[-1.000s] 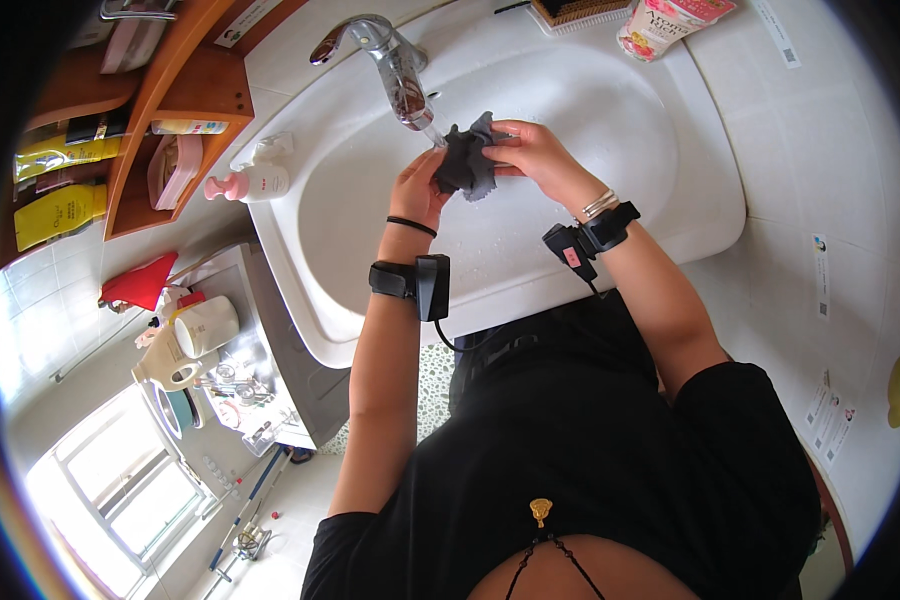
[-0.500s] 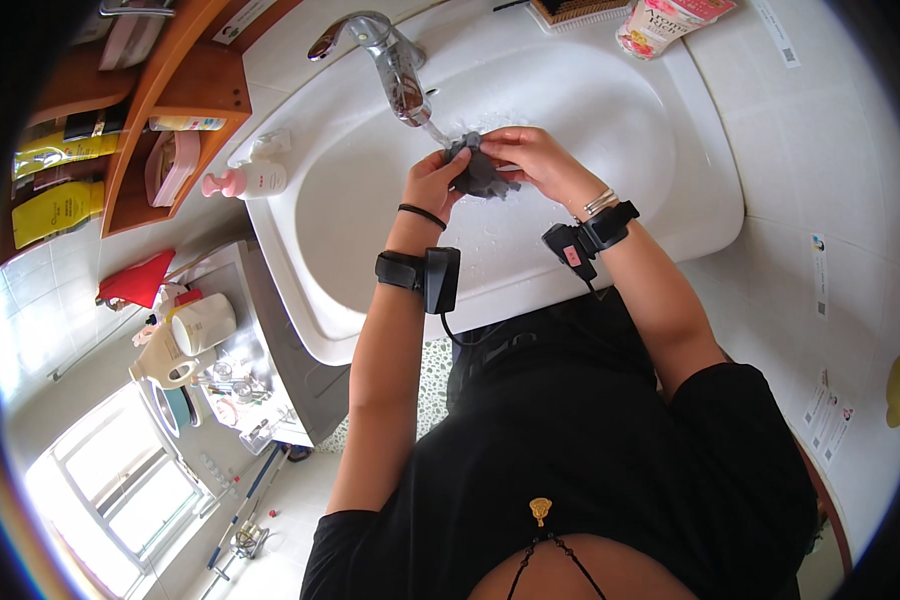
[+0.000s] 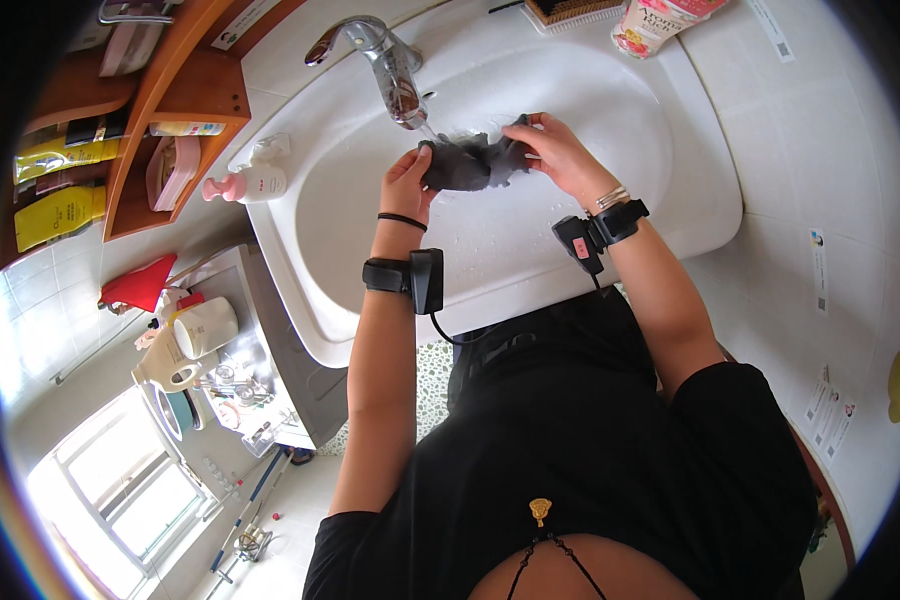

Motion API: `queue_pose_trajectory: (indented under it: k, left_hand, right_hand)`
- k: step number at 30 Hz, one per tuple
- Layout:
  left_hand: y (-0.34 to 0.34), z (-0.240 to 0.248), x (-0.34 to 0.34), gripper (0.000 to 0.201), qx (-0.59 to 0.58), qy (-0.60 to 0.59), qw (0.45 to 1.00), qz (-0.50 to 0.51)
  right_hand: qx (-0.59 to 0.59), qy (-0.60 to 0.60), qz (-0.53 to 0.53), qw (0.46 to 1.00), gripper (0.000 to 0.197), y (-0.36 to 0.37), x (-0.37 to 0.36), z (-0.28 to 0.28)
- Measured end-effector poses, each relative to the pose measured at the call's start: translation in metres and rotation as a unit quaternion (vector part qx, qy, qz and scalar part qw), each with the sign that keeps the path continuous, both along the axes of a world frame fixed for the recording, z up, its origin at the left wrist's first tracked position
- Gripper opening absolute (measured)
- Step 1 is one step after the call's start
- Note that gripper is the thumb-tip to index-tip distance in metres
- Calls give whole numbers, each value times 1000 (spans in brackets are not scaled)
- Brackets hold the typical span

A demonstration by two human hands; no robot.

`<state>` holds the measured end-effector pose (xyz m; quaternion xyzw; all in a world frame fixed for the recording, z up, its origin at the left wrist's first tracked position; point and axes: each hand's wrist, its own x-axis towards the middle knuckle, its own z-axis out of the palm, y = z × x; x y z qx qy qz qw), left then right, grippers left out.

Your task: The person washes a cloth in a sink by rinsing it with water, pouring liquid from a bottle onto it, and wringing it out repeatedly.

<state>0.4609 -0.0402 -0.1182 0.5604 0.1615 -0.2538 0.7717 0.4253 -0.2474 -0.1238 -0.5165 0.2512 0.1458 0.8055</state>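
A dark grey piece of wet cloth with a ragged-looking lower edge is stretched between my hands over the basin. My left hand pinches its left end, thumb on top. The right end is gripped by the fingers of my right hand. Directly above the cloth, the chrome faucet runs a thin stream of water onto it. Around us is the white sink, with water drops on its inner surface.
A pump bottle with a pink head stands on the sink's left rim. At the far right rim are a pink-and-white refill pouch and a brown brush-like item. An orange-brown shelf holds yellow tubes at the left.
My hands have moved apart, the left to the left and the right slightly right and up. The bunched cloth is now spread out between them.
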Motion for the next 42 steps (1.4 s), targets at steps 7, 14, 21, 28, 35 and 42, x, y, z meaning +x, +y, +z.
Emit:
queue_pose_trajectory:
  k: [7,14,21,28,35,42]
  left_hand:
    - [-11,19,-1,22,-29,8,998,-49]
    - [-21,22,-6,25,-34,-45,986,-157]
    - [-22,11,-8,27,52,-83,992,-81]
    - [-20,-10,0,33,160,-91,978,-103]
    - [-14,-15,4,13,287,-276,901,-171]
    - [8,-8,10,22,-138,5,990,9]
  right_hand:
    - [-210,-174,170,947,29,18,5,2]
    - [-323,-168,123,923,29,37,5,13]
    - [-2,-86,91,992,18,30,1,-3]
    - [82,-67,63,992,17,26,-1,-6]
    - [-39,-90,102,990,19,18,6,-10]
    - [106,-31,-85,990,22,-15,7,-2]
